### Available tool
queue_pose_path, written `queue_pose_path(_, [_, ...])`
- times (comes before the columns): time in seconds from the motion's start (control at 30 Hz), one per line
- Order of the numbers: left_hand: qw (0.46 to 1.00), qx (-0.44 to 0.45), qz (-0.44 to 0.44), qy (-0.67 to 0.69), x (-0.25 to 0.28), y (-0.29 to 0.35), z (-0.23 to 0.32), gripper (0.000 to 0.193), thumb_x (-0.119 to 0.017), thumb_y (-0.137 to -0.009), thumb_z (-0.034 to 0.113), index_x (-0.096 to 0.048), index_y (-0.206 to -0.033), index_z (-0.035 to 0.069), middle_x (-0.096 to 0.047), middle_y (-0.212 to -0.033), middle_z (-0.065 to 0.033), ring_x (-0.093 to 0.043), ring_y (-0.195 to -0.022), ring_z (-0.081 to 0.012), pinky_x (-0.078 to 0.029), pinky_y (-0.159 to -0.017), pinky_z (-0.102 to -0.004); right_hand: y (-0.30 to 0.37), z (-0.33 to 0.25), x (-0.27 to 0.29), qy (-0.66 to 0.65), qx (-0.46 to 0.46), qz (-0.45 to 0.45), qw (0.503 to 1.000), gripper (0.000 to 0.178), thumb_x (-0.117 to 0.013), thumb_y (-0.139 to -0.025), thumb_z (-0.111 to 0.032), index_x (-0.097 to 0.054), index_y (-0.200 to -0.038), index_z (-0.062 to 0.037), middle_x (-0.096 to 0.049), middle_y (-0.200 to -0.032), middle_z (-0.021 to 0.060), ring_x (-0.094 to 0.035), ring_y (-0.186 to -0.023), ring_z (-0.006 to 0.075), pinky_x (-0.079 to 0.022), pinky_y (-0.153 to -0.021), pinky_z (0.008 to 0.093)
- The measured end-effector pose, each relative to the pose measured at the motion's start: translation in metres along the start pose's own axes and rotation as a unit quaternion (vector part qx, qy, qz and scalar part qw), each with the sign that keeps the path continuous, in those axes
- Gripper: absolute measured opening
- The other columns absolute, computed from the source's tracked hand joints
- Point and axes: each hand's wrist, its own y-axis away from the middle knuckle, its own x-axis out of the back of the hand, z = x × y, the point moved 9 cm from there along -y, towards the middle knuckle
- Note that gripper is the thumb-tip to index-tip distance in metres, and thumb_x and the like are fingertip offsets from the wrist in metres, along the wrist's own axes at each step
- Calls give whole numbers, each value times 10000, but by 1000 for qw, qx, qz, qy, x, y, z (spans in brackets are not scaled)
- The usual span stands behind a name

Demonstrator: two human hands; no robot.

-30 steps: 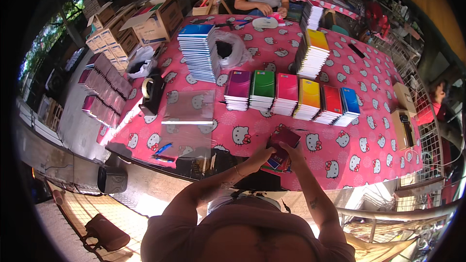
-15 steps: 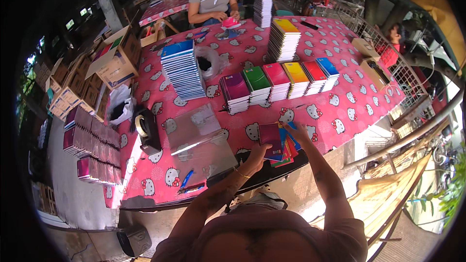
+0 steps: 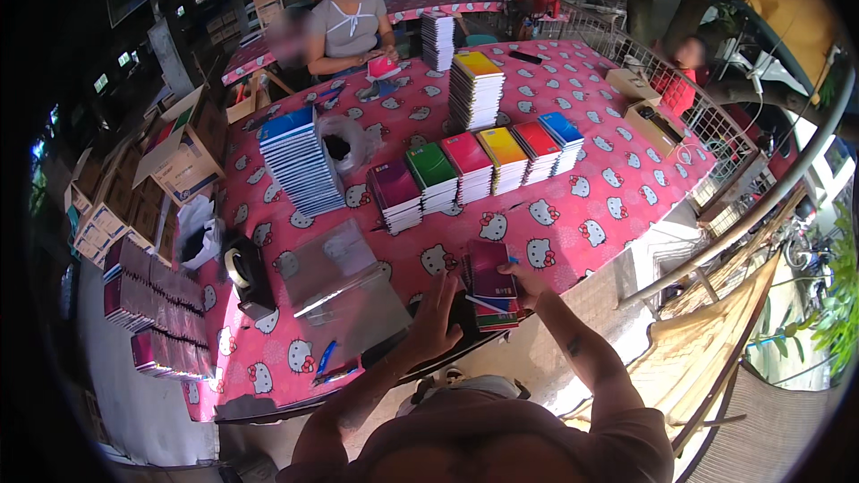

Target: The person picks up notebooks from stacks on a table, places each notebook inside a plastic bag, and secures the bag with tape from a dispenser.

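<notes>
Head view: right grip (image 3: 530, 286) holds stacked notebooks (image 3: 491, 270); left grip (image 3: 434, 326) outstretched nearby.

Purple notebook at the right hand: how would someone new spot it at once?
Find the pink table, then the person's right hand at its near side. That hand grips the purple notebook, uppermost in a small uneven pile. Unlike the purple-topped stack farther back, it is being held.

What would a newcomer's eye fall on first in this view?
Probably the row of six bright notebook stacks across the middle of the pink cat-print tablecloth. To its left rises a taller blue notebook stack. At the near edge, the right hand's fingers hold a purple notebook.
</notes>
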Motion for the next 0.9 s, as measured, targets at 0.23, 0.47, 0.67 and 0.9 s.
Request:
queue_pose_path(0.23, [996,-83,16,-1,17,-8,10,829,-827,-652,86,-407,-1365,62,-516,-1313,-178,-502,-1275,-358,-420,-1047,-518,0,31,-62,-22,1,3,1000,582,-590,-975,-483,-543,-1336,-29,-648,-1270,144,-659,-1064,257,-522,-977,425])
queue_pose_path(0.47, [911,136,141,362,-13,6,-89,871,-861,-718,198,-335,-1392,35,-567,-1274,-161,-580,-1192,-262,-491,-1001,-423,29,8,-112,377,455,-82,802,1016,-752,-853,-512,-187,-1571,-68,-361,-1513,123,-371,-1379,237,-262,-1172,410])
queue_pose_path(0.67, [962,26,133,237,-7,-7,-40,850,-883,-732,253,-353,-1353,17,-579,-1276,-172,-618,-1155,-267,-525,-970,-406,20,5,-81,384,468,19,795,1197,-944,-668,-280,-174,-1565,-88,-373,-1474,139,-345,-1403,263,-299,-1162,430])
queue_pose_path(0.9, [965,45,70,250,-15,8,-55,882,-881,-746,294,-314,-1357,9,-556,-1287,-181,-614,-1159,-264,-522,-977,-407,24,28,-84,442,450,64,773,1212,-951,-654,-262,-174,-1572,-106,-367,-1489,132,-357,-1401,250,-320,-1154,416])
